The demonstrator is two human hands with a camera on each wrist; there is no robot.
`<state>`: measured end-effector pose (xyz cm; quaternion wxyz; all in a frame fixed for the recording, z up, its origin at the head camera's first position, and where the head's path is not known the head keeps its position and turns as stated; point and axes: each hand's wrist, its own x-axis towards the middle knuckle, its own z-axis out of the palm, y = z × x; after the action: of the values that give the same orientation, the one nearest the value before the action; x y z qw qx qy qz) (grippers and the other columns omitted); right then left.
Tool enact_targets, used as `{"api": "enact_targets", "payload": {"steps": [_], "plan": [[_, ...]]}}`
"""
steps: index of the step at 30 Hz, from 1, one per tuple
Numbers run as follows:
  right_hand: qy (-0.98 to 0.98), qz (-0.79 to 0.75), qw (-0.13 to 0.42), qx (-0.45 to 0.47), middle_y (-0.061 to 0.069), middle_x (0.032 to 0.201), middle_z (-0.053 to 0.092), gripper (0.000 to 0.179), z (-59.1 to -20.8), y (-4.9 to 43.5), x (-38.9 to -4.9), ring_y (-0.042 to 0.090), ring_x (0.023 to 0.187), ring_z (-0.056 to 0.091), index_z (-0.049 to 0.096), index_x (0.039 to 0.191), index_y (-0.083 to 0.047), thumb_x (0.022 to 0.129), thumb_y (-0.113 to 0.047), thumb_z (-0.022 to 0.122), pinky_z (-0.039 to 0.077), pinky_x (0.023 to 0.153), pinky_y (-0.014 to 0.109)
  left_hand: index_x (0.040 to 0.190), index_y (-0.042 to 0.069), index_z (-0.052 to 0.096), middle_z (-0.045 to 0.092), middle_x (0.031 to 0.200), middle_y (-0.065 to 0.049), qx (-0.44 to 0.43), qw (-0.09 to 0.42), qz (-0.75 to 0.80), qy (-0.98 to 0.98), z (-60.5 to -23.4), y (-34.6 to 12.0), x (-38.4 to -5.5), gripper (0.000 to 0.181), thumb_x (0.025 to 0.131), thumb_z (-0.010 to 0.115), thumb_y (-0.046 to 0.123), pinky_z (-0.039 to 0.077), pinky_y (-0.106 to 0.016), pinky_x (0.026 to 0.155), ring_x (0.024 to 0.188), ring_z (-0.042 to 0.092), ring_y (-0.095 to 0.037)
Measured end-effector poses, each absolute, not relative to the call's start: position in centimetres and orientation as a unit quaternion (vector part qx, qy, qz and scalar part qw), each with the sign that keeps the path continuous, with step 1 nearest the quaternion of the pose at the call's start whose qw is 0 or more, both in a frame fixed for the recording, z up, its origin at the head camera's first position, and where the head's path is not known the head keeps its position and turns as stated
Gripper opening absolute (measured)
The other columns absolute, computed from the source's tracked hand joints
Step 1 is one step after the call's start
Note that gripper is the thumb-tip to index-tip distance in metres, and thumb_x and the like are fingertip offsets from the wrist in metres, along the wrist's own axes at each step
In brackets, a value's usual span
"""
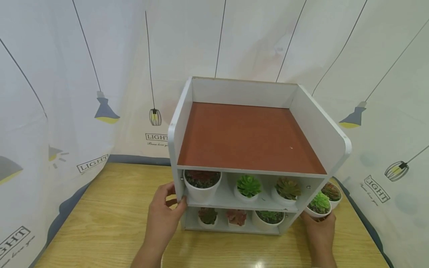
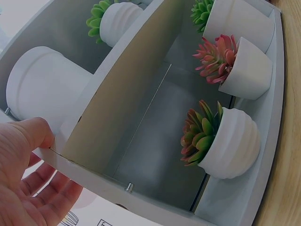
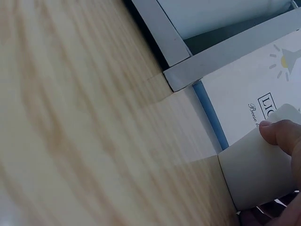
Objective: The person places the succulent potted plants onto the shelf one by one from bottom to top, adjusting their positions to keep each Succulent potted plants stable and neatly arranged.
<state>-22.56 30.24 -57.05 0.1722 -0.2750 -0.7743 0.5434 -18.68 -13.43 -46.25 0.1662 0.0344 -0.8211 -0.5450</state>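
A small white shelf unit [image 1: 248,137] with a reddish-brown top stands on the wooden table. My left hand [image 1: 164,216] grips its left side panel, thumb on the front edge and fingers along the outer face. Beside the unit's right side, my right hand [image 1: 320,230] holds a white pot with a bright green succulent [image 1: 319,204]; in the right wrist view the thumb lies on the wall of that pot [image 3: 258,169]. Just behind it stands another potted succulent [image 1: 332,191], reddish-green. A large white pot [image 2: 44,87] sits close to my left thumb on the middle shelf.
The middle shelf also bears a green succulent [image 1: 248,186] and a brownish-green one [image 1: 287,189]. On the lower shelf are a dark red-green succulent [image 2: 230,143], a pink-red one [image 2: 249,70] and a wider green pot [image 1: 269,217]. A lamp-printed cloth [image 1: 127,74] hangs behind.
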Motion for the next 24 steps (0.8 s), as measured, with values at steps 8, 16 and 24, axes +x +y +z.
{"api": "enact_targets", "payload": {"steps": [8,16,24], "plan": [[-0.767,0.550,0.170,-0.284,0.017,0.166,0.035,0.098,-57.25,30.34,-22.58,0.031,0.153,0.036,0.021,0.164,-0.007,0.088,-0.023,0.083,0.029,0.129,0.047,0.130,0.015,0.064,0.063,0.121,0.000,0.031,0.171,-0.548,-0.818,-46.41,-13.46,-18.71,0.042,0.091,0.077,0.005,0.061,-0.035,0.093,0.111,0.059,-0.013],[-0.757,0.557,0.171,-0.296,0.019,0.169,0.027,0.101,-57.02,30.06,-22.43,0.036,0.156,0.030,0.017,0.163,-0.005,0.089,-0.026,0.082,0.026,0.130,0.051,0.132,0.015,0.063,0.062,0.122,0.000,0.035,0.164,-0.548,-0.820,-46.36,-13.44,-18.78,0.043,0.092,0.077,0.008,0.060,-0.037,0.095,0.113,0.059,-0.013],[-0.751,0.562,0.163,-0.306,0.019,0.170,0.025,0.100,-56.88,29.89,-22.46,0.037,0.157,0.028,0.016,0.164,-0.005,0.090,-0.022,0.081,0.024,0.130,0.051,0.131,0.015,0.064,0.063,0.121,0.000,0.035,0.165,-0.548,-0.819,-46.38,-13.47,-18.76,0.043,0.091,0.077,0.007,0.060,-0.036,0.095,0.112,0.059,-0.012]]}}
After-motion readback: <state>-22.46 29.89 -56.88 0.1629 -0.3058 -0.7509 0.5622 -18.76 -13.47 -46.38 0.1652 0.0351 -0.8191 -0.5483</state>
